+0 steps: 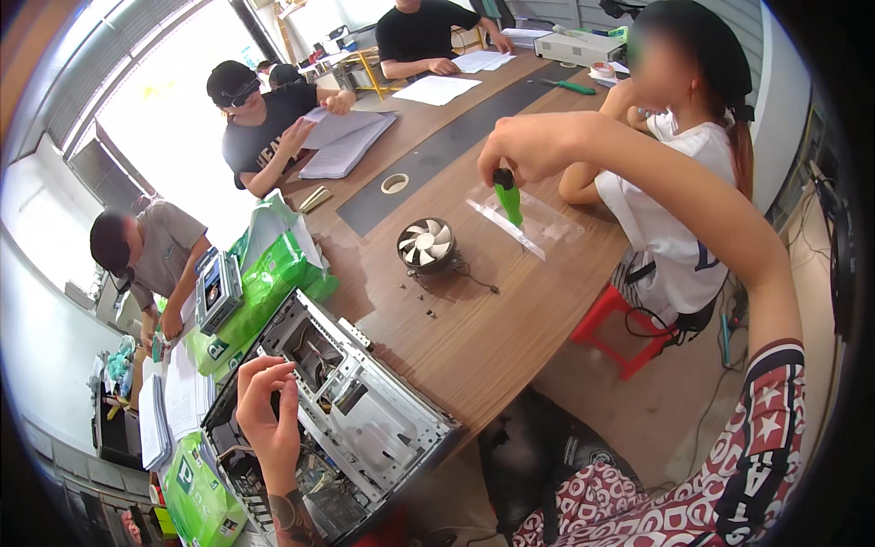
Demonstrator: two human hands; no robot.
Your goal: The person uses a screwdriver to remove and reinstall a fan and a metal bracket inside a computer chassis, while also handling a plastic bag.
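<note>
My right hand [536, 148] reaches out over the table and is closed around the black top of a green-handled screwdriver [509, 202]. The tool hangs steeply over a clear plastic bag [547, 223] with a white strip; whether its tip touches is unclear. My left hand [266, 410] hovers above an opened metal computer case [392, 428], fingers loosely curled and nothing visible between them. Inside the case, cables and a circuit board show. A round CPU cooler fan [426, 244] with pale blades and a short cable sits mid-table. Several small screws [421, 298] lie in front of it.
Green plastic bags [290, 264] and a metal drive [219, 292] lie left of the case. A tape roll [395, 183] rests on the dark mat [365, 205]. Close on the right, a person in white [679, 182] sits on a red stool [620, 333]. Others handle papers opposite.
</note>
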